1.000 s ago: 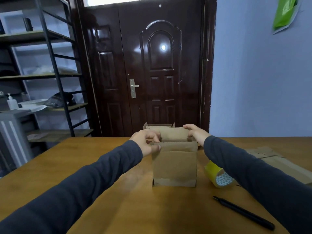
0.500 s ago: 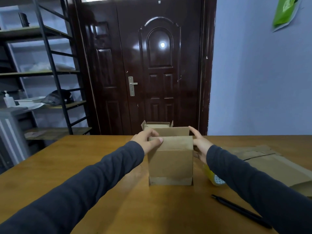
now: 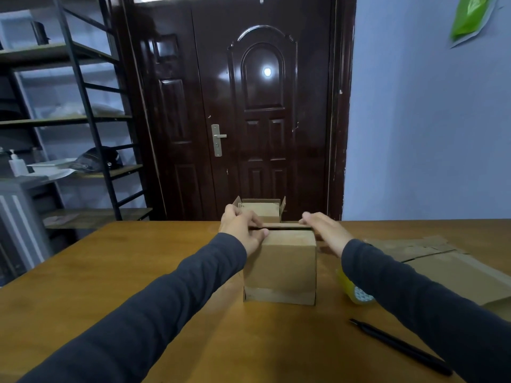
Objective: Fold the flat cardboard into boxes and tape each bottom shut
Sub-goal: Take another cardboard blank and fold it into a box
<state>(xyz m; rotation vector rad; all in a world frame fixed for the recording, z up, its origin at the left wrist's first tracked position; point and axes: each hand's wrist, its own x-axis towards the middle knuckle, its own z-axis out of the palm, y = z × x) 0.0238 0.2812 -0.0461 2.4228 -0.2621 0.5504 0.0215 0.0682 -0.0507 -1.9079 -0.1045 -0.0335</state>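
In the middle of the desk (image 3: 124, 272) a brown cardboard box (image 3: 280, 269) stands upright, its near wall facing the camera. Its top flaps are folded down almost flat, and a thin dark gap shows between the two long flaps. The left hand (image 3: 243, 229) sits at the top left corner of the box. Its fingers are curled over the far flap and its thumb lies on the edge of the near flap, so the grip pinches the two flaps towards each other. The right hand (image 3: 325, 232) rests on the top right edge. Its fingers are stretched nearly straight and lie on the flaps, so this grip closes round nothing and only presses. Whether the thumb of the right hand touches the side wall I cannot tell, because the hand hides it. Both arms wear dark sleeves.

Just behind the box stands a second box (image 3: 261, 211), with its flaps standing up. To the right of the cardboard box, near its lower corner, a roll of yellowish tape (image 3: 356, 294) lies on the desk, partly covered by the right sleeve. Further right lies the flat cardboard (image 3: 448, 261), not yet folded. A black pen (image 3: 398, 345) lies at an angle near the front right of the desk, apart from the tape. Behind the desk are a dark wooden door (image 3: 262, 106) and, on the left, a metal shelf rack (image 3: 83, 111)
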